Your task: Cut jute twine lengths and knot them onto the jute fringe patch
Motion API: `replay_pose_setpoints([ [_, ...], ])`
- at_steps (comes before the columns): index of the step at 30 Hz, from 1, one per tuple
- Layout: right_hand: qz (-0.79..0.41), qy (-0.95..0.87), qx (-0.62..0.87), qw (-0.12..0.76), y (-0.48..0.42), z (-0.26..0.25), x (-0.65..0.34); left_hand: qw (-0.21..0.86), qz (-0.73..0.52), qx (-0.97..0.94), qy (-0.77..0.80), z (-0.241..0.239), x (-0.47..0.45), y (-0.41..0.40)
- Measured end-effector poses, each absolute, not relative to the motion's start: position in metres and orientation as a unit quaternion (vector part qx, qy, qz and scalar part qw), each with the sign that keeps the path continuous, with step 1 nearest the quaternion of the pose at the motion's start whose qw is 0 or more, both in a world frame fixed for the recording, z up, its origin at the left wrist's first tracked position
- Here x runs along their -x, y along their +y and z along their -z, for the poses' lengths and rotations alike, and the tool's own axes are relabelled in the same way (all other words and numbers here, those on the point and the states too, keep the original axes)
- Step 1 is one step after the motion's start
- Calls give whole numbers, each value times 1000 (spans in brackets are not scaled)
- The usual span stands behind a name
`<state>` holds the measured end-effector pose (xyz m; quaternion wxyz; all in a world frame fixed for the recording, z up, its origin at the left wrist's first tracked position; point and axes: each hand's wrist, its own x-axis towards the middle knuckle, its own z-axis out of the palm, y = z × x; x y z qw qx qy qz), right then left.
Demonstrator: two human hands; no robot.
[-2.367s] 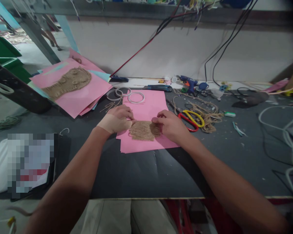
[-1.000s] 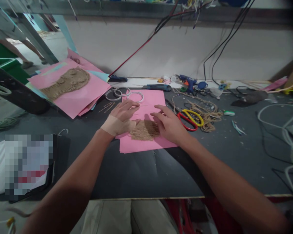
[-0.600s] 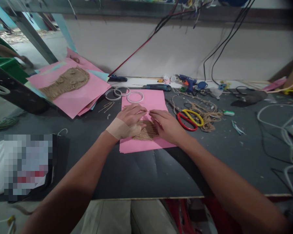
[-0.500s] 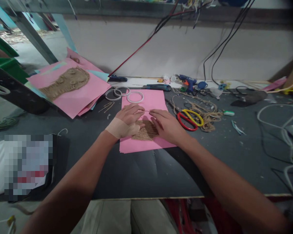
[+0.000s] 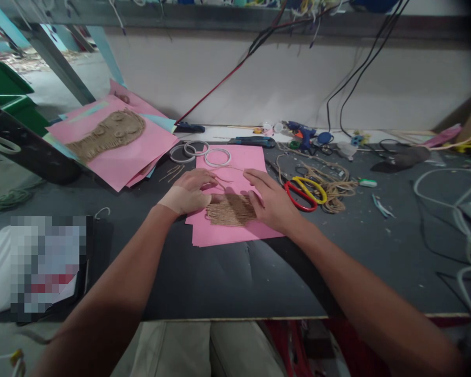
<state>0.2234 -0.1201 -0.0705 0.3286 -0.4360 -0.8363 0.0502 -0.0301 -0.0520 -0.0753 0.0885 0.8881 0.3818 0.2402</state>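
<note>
In front of me, short lengths of brown twine (image 5: 231, 210) lie side by side as a flat patch on pink paper (image 5: 251, 157). My left hand (image 5: 190, 191), with tan tape around its wrist and palm, is at the patch's upper left. Its thumb and fingers are closed on a thin twine strand (image 5: 222, 184). On the other side, my right hand (image 5: 272, 199) rests with fingers stretched and thumb apart, its fingertips near the end of another loose strand. The thumb is by the patch's right edge.
Red-and-yellow-handled scissors (image 5: 300, 196) and tangled twine (image 5: 337, 183) lie to the right. Behind the paper are white rings (image 5: 217, 156), a utility knife (image 5: 255, 141) and a blue glue gun (image 5: 306, 136). At left, a twine-covered shape (image 5: 113, 131) lies on stacked pink sheets.
My left hand has moved left, away from my right hand, uncovering more of the twine patch. Loose strands now show between the hands. My right hand has barely moved.
</note>
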Motion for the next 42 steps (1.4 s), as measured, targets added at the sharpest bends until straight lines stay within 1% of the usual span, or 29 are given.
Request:
replay_pose_setpoints([
  [3, -50, -837, 439, 324, -120, 72, -224, 97, -230, -891, 378, 74, 29, -52],
  [5, -52, -837, 440, 321, -119, 73, -224, 80, -228, -887, 393, 75, 29, -51],
  [9, -55, -837, 441, 320, -119, 74, -225, 43, -220, -865, 449, 79, 34, -48],
  [12, -50, -839, 440, 317, -118, 76, -226, 48, -196, -839, 505, 79, 39, -45],
  [14, -43, -842, 437, 313, -117, 77, -227, 48, -207, -825, 524, 77, 41, -44],
  [19, -42, -853, 418, 310, -115, 79, -229, 84, -286, -822, 485, 71, 39, -48],
  [23, -59, -865, 399, 298, -114, 79, -232, 115, -254, -851, 445, 73, 38, -49],
  [30, -90, -872, 392, 280, -109, 79, -238, 121, -224, -865, 432, 72, 39, -47],
  [37, -90, -861, 396, 308, -104, 89, -242, 137, -224, -867, 423, 69, 38, -51],
  [40, -115, -851, 402, 316, -104, 89, -243, 139, -219, -873, 413, 69, 39, -51],
  [42, -142, -831, 432, 319, -104, 88, -244, 141, -217, -876, 406, 68, 39, -51],
])
